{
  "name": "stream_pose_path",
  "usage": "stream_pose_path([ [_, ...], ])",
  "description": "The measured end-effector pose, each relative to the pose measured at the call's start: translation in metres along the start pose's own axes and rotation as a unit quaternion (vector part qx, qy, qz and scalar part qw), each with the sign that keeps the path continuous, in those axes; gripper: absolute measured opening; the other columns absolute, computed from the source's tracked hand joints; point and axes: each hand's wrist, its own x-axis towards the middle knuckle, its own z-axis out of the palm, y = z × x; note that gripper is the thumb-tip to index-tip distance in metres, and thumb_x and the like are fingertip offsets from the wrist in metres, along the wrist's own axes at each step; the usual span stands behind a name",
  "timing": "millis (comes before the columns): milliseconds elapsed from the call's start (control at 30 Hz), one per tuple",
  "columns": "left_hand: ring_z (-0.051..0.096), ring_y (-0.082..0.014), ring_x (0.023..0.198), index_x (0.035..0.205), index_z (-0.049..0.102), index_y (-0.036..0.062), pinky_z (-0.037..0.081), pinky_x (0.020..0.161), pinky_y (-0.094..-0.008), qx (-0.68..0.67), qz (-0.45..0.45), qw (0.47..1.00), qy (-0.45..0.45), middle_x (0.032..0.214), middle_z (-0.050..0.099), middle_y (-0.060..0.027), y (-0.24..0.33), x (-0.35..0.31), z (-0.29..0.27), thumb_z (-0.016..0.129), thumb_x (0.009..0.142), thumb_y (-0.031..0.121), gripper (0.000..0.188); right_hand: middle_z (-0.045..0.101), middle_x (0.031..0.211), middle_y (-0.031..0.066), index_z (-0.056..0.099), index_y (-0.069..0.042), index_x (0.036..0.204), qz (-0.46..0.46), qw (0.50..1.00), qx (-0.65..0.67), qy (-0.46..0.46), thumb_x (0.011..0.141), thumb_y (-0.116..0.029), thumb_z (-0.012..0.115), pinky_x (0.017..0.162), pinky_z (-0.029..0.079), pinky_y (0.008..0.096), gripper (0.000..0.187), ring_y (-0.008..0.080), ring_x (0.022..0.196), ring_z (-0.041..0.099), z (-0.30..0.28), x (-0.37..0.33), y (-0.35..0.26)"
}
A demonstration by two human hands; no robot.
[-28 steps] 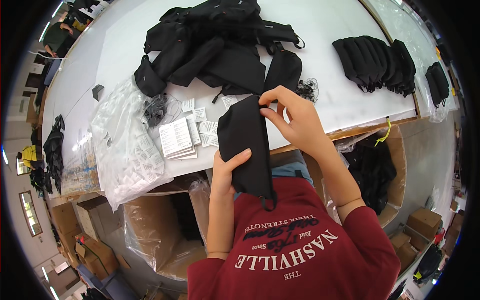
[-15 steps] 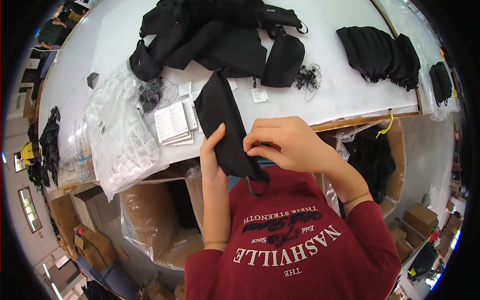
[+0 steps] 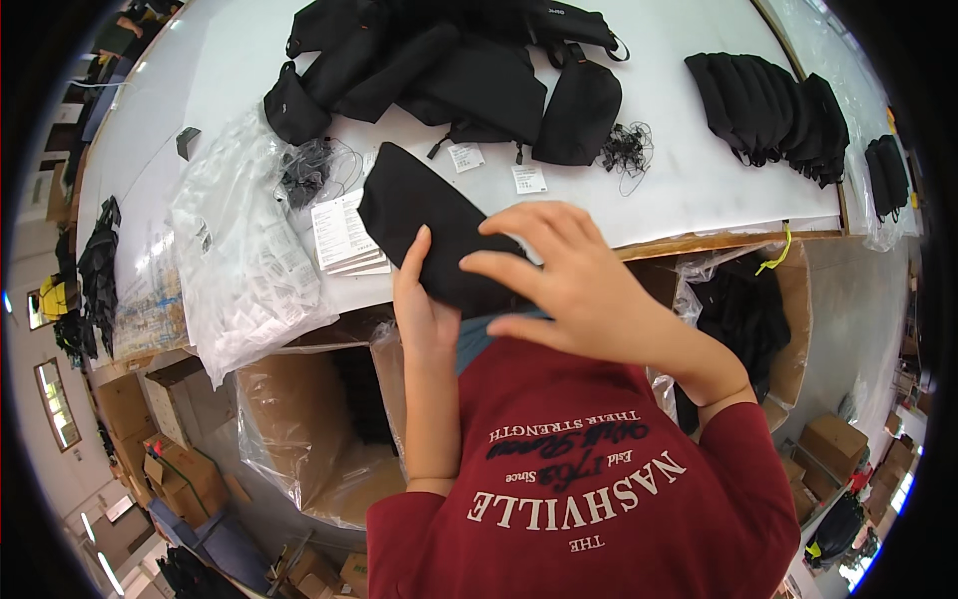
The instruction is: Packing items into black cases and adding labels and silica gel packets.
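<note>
At the left lies a clear bag (image 3: 235, 250) of small labels, its lower end hanging over the table (image 3: 669, 195) edge; a knock there could tip labels out. Below it stands a box (image 3: 289, 404), its top open. Black cords (image 3: 304, 172) lie loose beside the bag, and a stack of cards (image 3: 344, 235) sits next to them.

The left hand (image 3: 431, 309) clamps a black pouch (image 3: 424, 210), thumb on its upper face, other fingers hidden beneath. The pouch tilts across the table edge, its upper corner just over the cards: a swing could sweep them aside, and a loosened thumb could let it slide toward the lap. Behind is a heap (image 3: 469, 90) of pouches; two tags (image 3: 530, 180) lie before it, easily lost under a shifted pouch.

The right hand (image 3: 579, 285) has its fingers spread apart over the pouch's right side; I cannot tell whether they touch. A tangle (image 3: 627, 148) beyond could snag. Farther right is a row (image 3: 763, 110) of pouches.
</note>
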Motion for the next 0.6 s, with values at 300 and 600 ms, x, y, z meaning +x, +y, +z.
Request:
stream_pose_path([
  [300,0.039,-0.021,0.122,0.131,0.037,0.0042,0.033,0.101,-0.0352,0.36,0.158,0.916,-0.075,0.13,0.042,-0.0103,0.0,-0.018,-0.031,0.067,0.082,0.021,0.06,0.062,0.106,0.0116,0.058,-0.006,0.116,0.167,0.951,0.252,-0.066,0.06,-0.004,0.069,0.088,0.046,0.0313,0.057,0.0249,0.099,0.061,-0.019,-0.001,0.031],
  [600,0.05,-0.0152,0.087,0.114,0.062,0.0013,0.038,0.079,-0.025,0.396,0.202,0.853,-0.275,0.096,0.054,-0.0069,0.045,-0.024,-0.02,0.073,0.074,0.008,0.042,0.063,0.096,0.0051,0.063,-0.003,0.109,0.173,0.891,0.416,-0.056,0.071,-0.008,0.071,0.078,0.045,0.0253,0.039,0.0118,0.085,0.058,-0.029,-0.01,0.052],
])
